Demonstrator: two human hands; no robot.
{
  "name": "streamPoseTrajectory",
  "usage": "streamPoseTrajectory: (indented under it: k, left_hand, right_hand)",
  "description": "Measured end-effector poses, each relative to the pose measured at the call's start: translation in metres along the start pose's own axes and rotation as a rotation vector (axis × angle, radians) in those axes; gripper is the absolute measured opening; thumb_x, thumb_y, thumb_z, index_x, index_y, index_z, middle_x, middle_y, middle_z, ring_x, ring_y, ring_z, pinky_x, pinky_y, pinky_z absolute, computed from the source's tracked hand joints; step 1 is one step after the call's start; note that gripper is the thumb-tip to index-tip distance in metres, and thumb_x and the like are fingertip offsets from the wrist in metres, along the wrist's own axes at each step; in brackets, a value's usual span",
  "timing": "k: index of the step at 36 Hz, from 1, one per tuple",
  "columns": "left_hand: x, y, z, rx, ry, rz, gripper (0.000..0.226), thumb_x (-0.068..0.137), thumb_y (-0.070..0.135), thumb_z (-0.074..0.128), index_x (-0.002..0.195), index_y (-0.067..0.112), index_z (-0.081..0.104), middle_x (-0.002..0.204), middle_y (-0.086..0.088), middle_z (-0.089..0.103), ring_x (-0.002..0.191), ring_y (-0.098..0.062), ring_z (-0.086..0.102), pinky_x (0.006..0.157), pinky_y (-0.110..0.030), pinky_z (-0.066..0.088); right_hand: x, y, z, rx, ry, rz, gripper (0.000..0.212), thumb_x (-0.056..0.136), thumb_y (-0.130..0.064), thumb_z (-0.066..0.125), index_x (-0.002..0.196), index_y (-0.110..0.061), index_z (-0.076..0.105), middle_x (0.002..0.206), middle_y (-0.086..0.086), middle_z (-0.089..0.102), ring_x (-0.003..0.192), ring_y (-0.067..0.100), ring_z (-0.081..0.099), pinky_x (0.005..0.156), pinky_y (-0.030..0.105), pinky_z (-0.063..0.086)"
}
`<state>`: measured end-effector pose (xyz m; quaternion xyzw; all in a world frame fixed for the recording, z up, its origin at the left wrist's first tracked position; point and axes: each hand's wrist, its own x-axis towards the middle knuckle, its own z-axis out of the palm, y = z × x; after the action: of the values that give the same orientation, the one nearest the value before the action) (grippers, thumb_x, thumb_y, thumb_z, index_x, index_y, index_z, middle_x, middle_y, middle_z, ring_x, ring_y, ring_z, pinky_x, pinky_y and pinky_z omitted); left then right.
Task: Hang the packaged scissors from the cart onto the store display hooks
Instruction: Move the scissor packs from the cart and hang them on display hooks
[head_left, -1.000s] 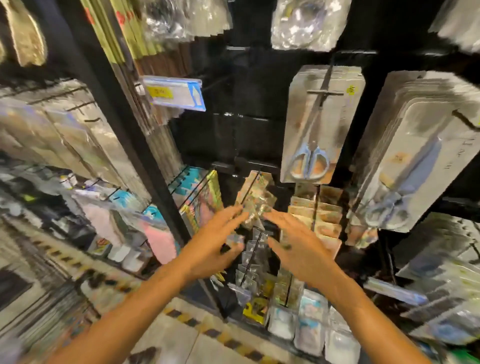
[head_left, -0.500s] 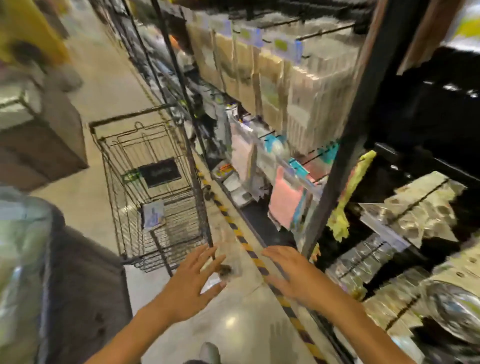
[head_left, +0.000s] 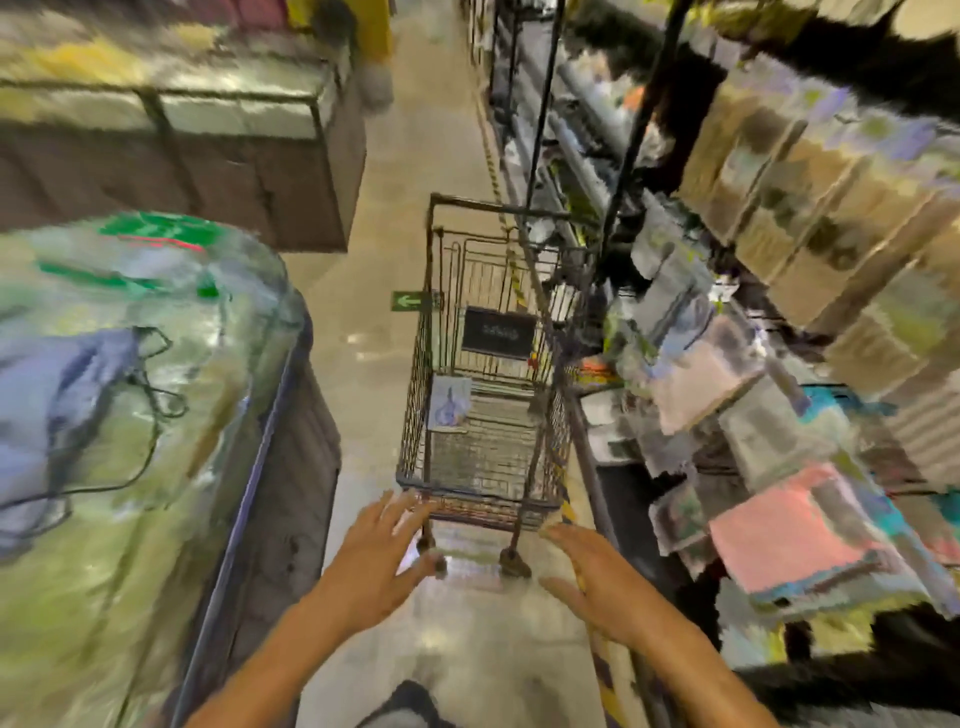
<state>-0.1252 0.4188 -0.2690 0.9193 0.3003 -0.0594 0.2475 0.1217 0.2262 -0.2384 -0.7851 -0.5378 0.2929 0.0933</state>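
Note:
A dark wire shopping cart (head_left: 415, 395) stands in the aisle straight ahead of me. One packaged pair of scissors (head_left: 449, 404), a pale card with a bluish handle, leans against the cart's left inner wall. My left hand (head_left: 382, 558) is open with fingers spread, just below the cart's near rim. My right hand (head_left: 597, 584) is open too, palm down, below the cart's near right corner. Neither hand holds anything. The display rack (head_left: 779, 291) with hanging packets runs along the right, heavily blurred.
A large bin of plastic-wrapped goods (head_left: 119, 441) fills the left foreground. A brown counter (head_left: 208, 171) stands at the far left. A yellow-and-black floor stripe (head_left: 569, 512) runs along the rack's base. Aisle floor (head_left: 374, 332) lies between bin and cart.
My view has swung left from the scissors hooks to the aisle and cart. Both hands have left the hanging packets and now hover empty near the cart's near end.

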Motion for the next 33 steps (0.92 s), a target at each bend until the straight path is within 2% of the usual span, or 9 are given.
streamPoseTrajectory:
  k: [4,7,9,11,14,19,25,29,33]
  left_hand:
    - [0.015,-0.045,-0.004,-0.041,0.024,-0.073,0.108,0.073,0.091,-0.018,0.161,0.035,0.009,0.170,0.005,0.004,0.158,-0.023,-0.004,0.128,-0.040,0.002]
    - [0.023,-0.057,-0.011,-0.046,0.008,-0.090,0.113,0.068,0.091,-0.022,0.161,0.035,0.007,0.170,0.005,-0.001,0.157,-0.023,-0.008,0.124,-0.034,-0.008]
    - [0.031,-0.059,-0.018,-0.038,-0.015,-0.102,0.107,0.072,0.087,-0.017,0.162,0.034,0.005,0.170,0.007,-0.006,0.157,-0.021,-0.011,0.119,-0.031,-0.013]
    - [0.042,-0.062,-0.022,-0.040,-0.027,-0.108,0.095,0.080,0.079,-0.004,0.162,0.033,0.004,0.170,0.007,-0.008,0.157,-0.019,-0.013,0.117,-0.030,-0.014]
    - [0.063,-0.070,-0.021,-0.020,-0.054,-0.087,0.096,0.078,0.080,-0.005,0.162,0.033,0.004,0.170,0.006,-0.006,0.157,-0.020,-0.012,0.117,-0.029,-0.014]
    - [0.116,-0.072,-0.025,0.004,-0.100,-0.067,0.108,0.072,0.086,-0.015,0.163,0.031,0.006,0.170,0.007,-0.008,0.157,-0.022,-0.011,0.122,-0.033,-0.007]
    - [0.204,-0.065,-0.038,0.068,-0.111,-0.029,0.103,0.076,0.082,-0.014,0.163,0.030,0.005,0.170,0.007,-0.004,0.157,-0.022,-0.009,0.125,-0.035,-0.005]
    - [0.270,-0.068,-0.036,0.055,-0.159,-0.102,0.114,0.070,0.087,-0.024,0.163,0.029,0.006,0.170,0.004,-0.004,0.157,-0.022,-0.009,0.128,-0.039,-0.003]
    - [0.323,-0.071,-0.022,0.023,-0.203,-0.155,0.109,0.076,0.085,-0.019,0.163,0.026,0.010,0.171,0.000,0.001,0.157,-0.022,-0.006,0.128,-0.039,-0.002]
  right_hand:
    - [0.044,-0.023,-0.002,-0.012,-0.044,0.003,0.059,0.102,-0.043,0.053,0.154,-0.028,0.032,0.159,-0.006,0.033,0.146,0.013,0.030,0.115,0.019,0.023]
    - [0.070,-0.028,0.000,-0.015,-0.044,0.011,0.058,0.101,-0.043,0.055,0.153,-0.028,0.035,0.155,-0.007,0.039,0.144,0.012,0.034,0.112,0.014,0.023]
    - [0.084,-0.026,0.001,0.011,-0.032,0.026,0.057,0.099,-0.044,0.057,0.151,-0.029,0.039,0.153,-0.009,0.041,0.143,0.009,0.035,0.110,0.010,0.020]
    - [0.097,-0.022,0.000,0.016,-0.034,0.028,0.058,0.098,-0.046,0.057,0.151,-0.031,0.038,0.155,-0.009,0.041,0.142,0.008,0.034,0.113,0.015,0.022]
    - [0.118,-0.010,-0.004,0.013,-0.042,0.036,0.061,0.097,-0.049,0.057,0.152,-0.031,0.037,0.156,-0.008,0.040,0.145,0.010,0.031,0.120,0.026,0.026]
    - [0.164,0.016,-0.018,0.008,-0.063,0.046,0.062,0.099,-0.045,0.056,0.154,-0.025,0.036,0.158,-0.006,0.037,0.148,0.014,0.029,0.120,0.026,0.023]
    - [0.251,0.054,-0.040,0.044,-0.082,0.050,0.059,0.101,-0.040,0.056,0.154,-0.025,0.034,0.158,-0.002,0.037,0.147,0.022,0.031,0.121,0.034,0.026]
    - [0.309,0.083,-0.055,0.119,-0.093,0.092,0.058,0.101,-0.036,0.057,0.154,-0.024,0.036,0.160,0.000,0.035,0.150,0.019,0.025,0.122,0.032,0.019]
    - [0.351,0.106,-0.072,0.158,-0.165,0.120,0.057,0.100,-0.036,0.058,0.153,-0.026,0.037,0.157,0.000,0.037,0.147,0.021,0.032,0.120,0.038,0.028]
